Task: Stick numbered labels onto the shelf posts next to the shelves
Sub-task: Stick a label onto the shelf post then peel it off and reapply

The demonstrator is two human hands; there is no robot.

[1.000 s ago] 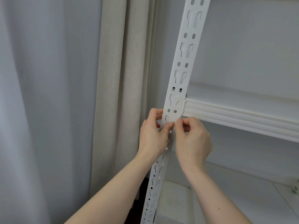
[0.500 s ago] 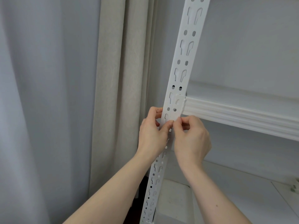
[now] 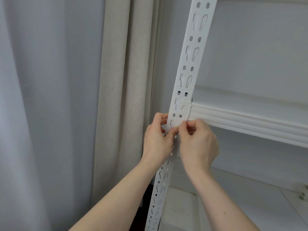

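A white slotted shelf post (image 3: pixel 189 64) runs from the top right down to the bottom centre. A white ribbed shelf edge (image 3: pixel 250 121) joins it on the right. Just below that joint, my left hand (image 3: pixel 156 140) and my right hand (image 3: pixel 198 144) meet on the front of the post. Both thumbs and forefingers pinch a small white label (image 3: pixel 176 126) against the post. The label is barely distinguishable from the white metal, and any number on it is hidden. My left fingers curl around the post's left edge.
A beige curtain (image 3: pixel 123 97) and a grey curtain (image 3: pixel 50 105) hang to the left of the post. A lower white shelf board (image 3: pixel 250 197) lies below my right arm, with a small bracket (image 3: pixel 304 192) at its far right.
Both hands stay pinched at the same spot on the post, just under the shelf edge. The view has shifted slightly.
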